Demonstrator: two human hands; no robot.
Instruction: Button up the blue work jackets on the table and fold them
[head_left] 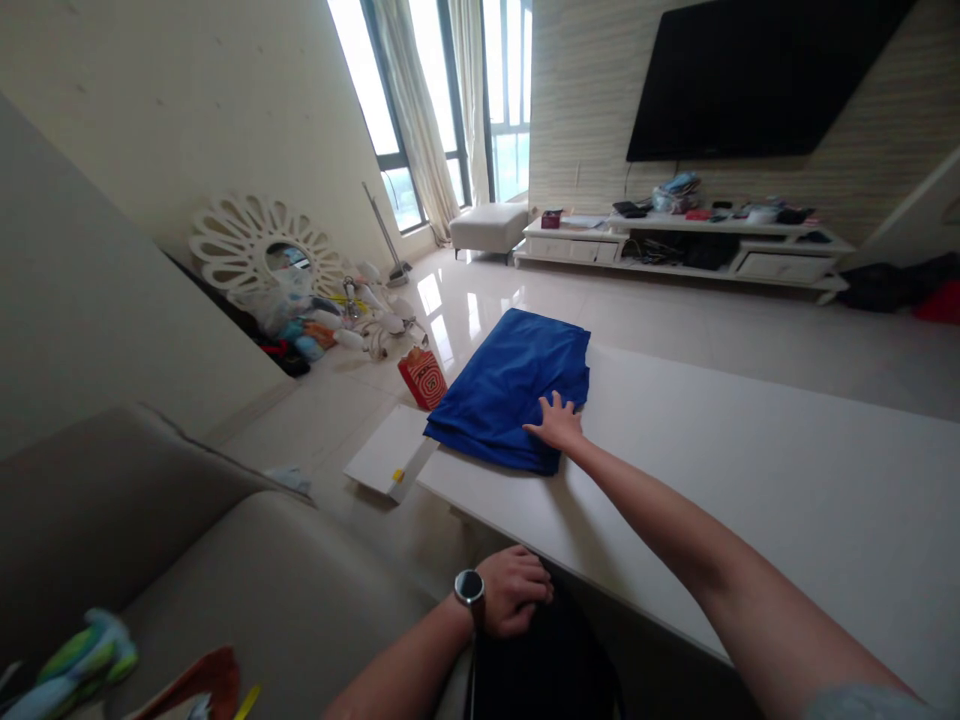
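A folded blue cloth [510, 390] lies at the far left end of the white table [720, 450], partly along its edge. My right hand [556, 422] reaches across the table, its fingers spread over the near right part of the cloth. Nothing is gripped in it. Below the table's front edge, my left hand [516, 590] rests on my dark-clothed leg, with a round watch [469, 587] on the wrist. Its fingers are curled together, and no object shows in them.
A white box [386, 450] and a red patterned bag [422, 377] stand beyond the table's left end. The grey sofa [277, 560] is at the left. Against the far wall stands a low white cabinet [570, 248] below a television.
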